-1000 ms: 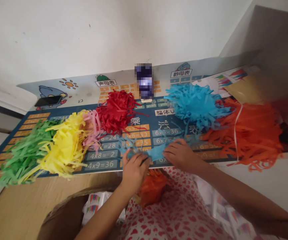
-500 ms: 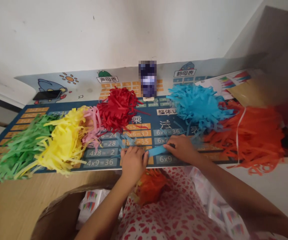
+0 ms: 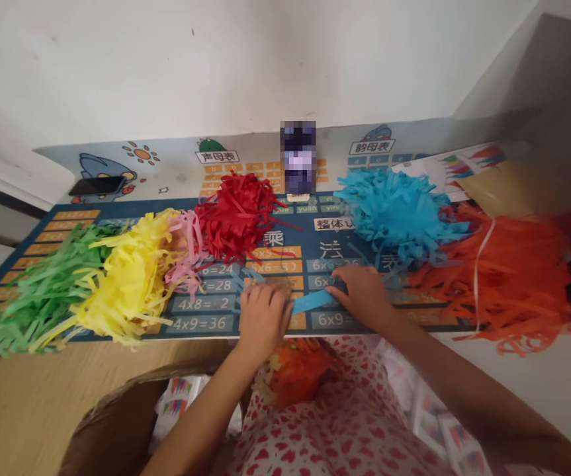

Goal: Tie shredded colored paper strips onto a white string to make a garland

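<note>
A blue paper tassel (image 3: 313, 301) lies across the table in front of me, its plain middle band stretched between my hands. My left hand (image 3: 264, 316) is closed over the band's left end, with pale blue fringe showing beyond the fingers. At the other end, my right hand (image 3: 367, 295) has its thumb and curled fingers on the band; more blue fringe strands lie behind it. The fingertips' exact grip is partly hidden. Nearest to my right hand is a pile of blue fringed tassels (image 3: 397, 211).
Red (image 3: 240, 215), pink (image 3: 186, 248), yellow (image 3: 129, 281) and green (image 3: 61, 284) fringed piles lie left. A tied orange bundle (image 3: 518, 277) overhangs the right edge. Orange paper (image 3: 298, 373) rests on my lap. A phone (image 3: 97, 186) lies far left; a carton (image 3: 111, 423) stands below.
My right hand's fingers have loosened and spread slightly at the band's end. My left hand stays on the blue tassel. The whole view has shifted a little.
</note>
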Demonstrator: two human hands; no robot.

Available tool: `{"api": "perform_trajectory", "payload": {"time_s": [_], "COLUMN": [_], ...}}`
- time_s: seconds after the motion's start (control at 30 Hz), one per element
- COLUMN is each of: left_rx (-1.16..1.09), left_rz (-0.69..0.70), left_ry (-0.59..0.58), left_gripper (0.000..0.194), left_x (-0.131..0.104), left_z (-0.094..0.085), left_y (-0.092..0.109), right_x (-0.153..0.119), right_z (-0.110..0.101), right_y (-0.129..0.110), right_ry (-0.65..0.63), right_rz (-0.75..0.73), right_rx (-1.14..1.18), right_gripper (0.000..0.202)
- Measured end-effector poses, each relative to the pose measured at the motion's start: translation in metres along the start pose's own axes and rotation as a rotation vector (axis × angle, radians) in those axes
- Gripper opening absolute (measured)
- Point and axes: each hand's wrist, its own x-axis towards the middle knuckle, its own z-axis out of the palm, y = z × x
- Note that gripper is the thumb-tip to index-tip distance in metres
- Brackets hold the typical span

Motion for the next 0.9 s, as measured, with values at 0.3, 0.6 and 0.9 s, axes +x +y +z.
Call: {"api": "perform_trajectory", "payload": {"time_s": [0.3,0.6,0.9], "left_rx": [0.041,0.12,0.071], "left_rz": [0.392,0.231,0.241], "left_ry": [-0.16,-0.088,0.076], "left_gripper": [0.016,0.01,0.006], "left_x": [0.014,0.024,0.004], "left_z": [-0.014,-0.008,-0.012], "left_y": [0.006,0.027,0.018], "right_x": [-0.005,0.006,-0.012], "right_z": [-0.023,-0.018,-0.015], "right_y": [-0.009,-0.015,-0.022], "right_ry": [0.002,0.053,0.124], "right_rz": [-0.505,-0.393,-0.423], "right_rx": [-0.096,-0.039,-0.14], "right_gripper": [0.01,0.017,0.021]}}
